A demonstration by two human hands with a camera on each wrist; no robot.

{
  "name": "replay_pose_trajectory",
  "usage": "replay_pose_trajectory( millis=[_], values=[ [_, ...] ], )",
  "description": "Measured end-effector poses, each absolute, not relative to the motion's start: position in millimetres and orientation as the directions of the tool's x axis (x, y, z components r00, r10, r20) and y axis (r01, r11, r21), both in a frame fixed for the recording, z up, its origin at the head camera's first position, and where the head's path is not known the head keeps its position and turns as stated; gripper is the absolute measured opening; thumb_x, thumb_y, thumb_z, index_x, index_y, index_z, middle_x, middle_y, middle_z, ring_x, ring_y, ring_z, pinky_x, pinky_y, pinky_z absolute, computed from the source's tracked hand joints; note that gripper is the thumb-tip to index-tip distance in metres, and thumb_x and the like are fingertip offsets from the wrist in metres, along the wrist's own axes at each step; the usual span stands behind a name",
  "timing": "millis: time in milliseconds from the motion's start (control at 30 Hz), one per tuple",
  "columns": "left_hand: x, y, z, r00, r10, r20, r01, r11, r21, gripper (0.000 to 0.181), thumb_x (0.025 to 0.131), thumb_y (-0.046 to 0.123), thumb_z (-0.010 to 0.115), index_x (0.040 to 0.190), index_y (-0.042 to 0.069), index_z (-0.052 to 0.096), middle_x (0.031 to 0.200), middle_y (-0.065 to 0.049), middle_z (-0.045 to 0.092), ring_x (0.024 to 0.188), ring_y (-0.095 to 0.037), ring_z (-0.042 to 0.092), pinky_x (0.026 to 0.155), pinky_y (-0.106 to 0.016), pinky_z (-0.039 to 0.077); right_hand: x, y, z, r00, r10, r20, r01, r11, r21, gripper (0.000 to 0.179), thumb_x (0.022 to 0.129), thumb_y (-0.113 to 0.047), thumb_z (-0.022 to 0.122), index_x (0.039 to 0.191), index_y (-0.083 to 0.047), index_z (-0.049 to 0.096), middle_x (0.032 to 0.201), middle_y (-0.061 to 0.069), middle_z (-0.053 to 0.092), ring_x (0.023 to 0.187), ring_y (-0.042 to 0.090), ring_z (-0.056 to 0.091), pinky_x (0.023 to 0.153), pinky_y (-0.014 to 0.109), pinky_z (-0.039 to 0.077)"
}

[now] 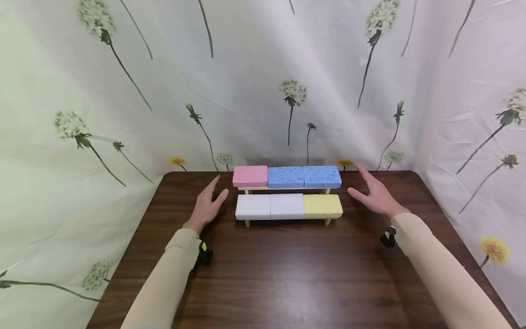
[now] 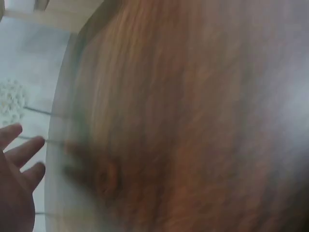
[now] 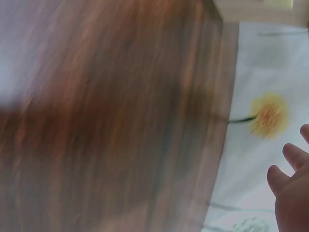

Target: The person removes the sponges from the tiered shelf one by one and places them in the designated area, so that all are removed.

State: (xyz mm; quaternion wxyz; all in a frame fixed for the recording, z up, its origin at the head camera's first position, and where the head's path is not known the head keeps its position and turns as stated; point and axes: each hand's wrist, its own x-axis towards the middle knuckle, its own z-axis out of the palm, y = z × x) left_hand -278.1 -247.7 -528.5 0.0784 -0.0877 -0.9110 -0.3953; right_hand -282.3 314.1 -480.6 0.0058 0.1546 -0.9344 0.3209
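Note:
A pink sponge (image 1: 250, 176) and two blue sponges (image 1: 304, 177) lie in a row on a raised light wooden stand (image 1: 328, 191). In front, two white sponge-like blocks (image 1: 253, 207) and a yellow one (image 1: 323, 205) form a lower row on wooden feet (image 1: 327, 222). To the left of both rows is my left hand (image 1: 204, 206), fingers spread, touching none of them. My right hand (image 1: 378, 196) lies on the other side, likewise spread and apart from the blocks. Each wrist view shows part of a bare hand, the left (image 2: 17, 179) and the right (image 3: 294, 193), holding nothing.
Both rows stand toward the back of a dark wooden table (image 1: 287, 283). Behind and beside it hangs a white cloth (image 1: 246, 91) printed with dandelions. A small black device (image 1: 204, 252) sits on the left wrist, and another black device (image 1: 388, 237) on the right.

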Motion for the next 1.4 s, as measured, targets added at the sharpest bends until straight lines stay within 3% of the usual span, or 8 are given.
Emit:
replay_pose_trajectory(
  millis=[300, 467, 567, 733, 967, 1400],
  values=[
    [-260.2, -230.6, -536.3, -0.952, 0.218, 0.217, 0.293, 0.433, 0.852, 0.061, 0.112, 0.026, 0.05, 0.166, 0.007, 0.029, 0.167, -0.022, 0.034, 0.144, -0.047, 0.046, 0.119, -0.06, 0.036, -282.1, 279.9, -467.8, -0.935, -0.34, 0.103, -0.329, 0.718, -0.614, 0.095, 0.101, -0.051, 0.067, 0.171, -0.03, 0.005, 0.177, 0.006, 0.009, 0.159, 0.042, 0.017, 0.121, 0.071, 0.022],
    [-254.9, -224.1, -539.8, -0.925, 0.32, 0.203, 0.291, 0.258, 0.921, 0.068, 0.108, 0.011, 0.055, 0.167, 0.003, 0.022, 0.168, -0.025, 0.029, 0.15, -0.048, 0.037, 0.12, -0.061, 0.034, -285.2, 266.6, -458.3, -0.934, -0.347, 0.087, -0.326, 0.724, -0.609, 0.099, 0.099, -0.056, 0.069, 0.171, -0.027, 0.007, 0.176, 0.009, 0.013, 0.159, 0.041, 0.018, 0.122, 0.069, 0.023],
    [-254.3, -220.1, -541.5, -0.91, 0.371, 0.185, 0.273, 0.2, 0.941, 0.077, 0.104, 0.013, 0.064, 0.166, 0.0, 0.021, 0.168, -0.027, 0.028, 0.152, -0.046, 0.034, 0.121, -0.06, 0.031, -287.6, 262.7, -453.7, -0.93, -0.356, 0.086, -0.334, 0.724, -0.603, 0.099, 0.098, -0.056, 0.071, 0.171, -0.022, 0.012, 0.175, 0.011, 0.019, 0.159, 0.039, 0.021, 0.123, 0.067, 0.025],
    [-254.4, -217.4, -543.2, -0.905, 0.402, 0.136, 0.232, 0.201, 0.952, 0.087, 0.094, 0.021, 0.078, 0.163, 0.001, 0.029, 0.164, -0.025, 0.037, 0.151, -0.042, 0.038, 0.123, -0.06, 0.028, -291.4, 259.2, -451.3, -0.919, -0.381, 0.102, -0.361, 0.706, -0.61, 0.1, 0.095, -0.055, 0.074, 0.17, -0.019, 0.019, 0.173, 0.01, 0.025, 0.158, 0.036, 0.024, 0.123, 0.064, 0.027],
    [-252.3, -215.5, -545.8, -0.915, 0.402, 0.049, 0.172, 0.276, 0.946, 0.09, 0.084, 0.012, 0.089, 0.158, 0.005, 0.038, 0.155, -0.019, 0.051, 0.145, -0.035, 0.047, 0.121, -0.056, 0.034, -292.0, 260.1, -454.5, -0.914, -0.389, 0.116, -0.375, 0.701, -0.607, 0.1, 0.094, -0.052, 0.078, 0.168, -0.015, 0.024, 0.171, 0.012, 0.029, 0.156, 0.037, 0.028, 0.122, 0.063, 0.03],
    [-255.3, -216.2, -546.6, -0.913, 0.407, 0.025, 0.181, 0.348, 0.92, 0.081, 0.086, 0.013, 0.089, 0.153, 0.005, 0.045, 0.152, -0.016, 0.054, 0.144, -0.034, 0.049, 0.121, -0.055, 0.036, -295.9, 262.5, -451.1, -0.916, -0.388, 0.102, -0.367, 0.706, -0.606, 0.099, 0.091, -0.041, 0.084, 0.165, -0.004, 0.029, 0.166, 0.022, 0.036, 0.151, 0.044, 0.036, 0.119, 0.065, 0.034]
  ],
)
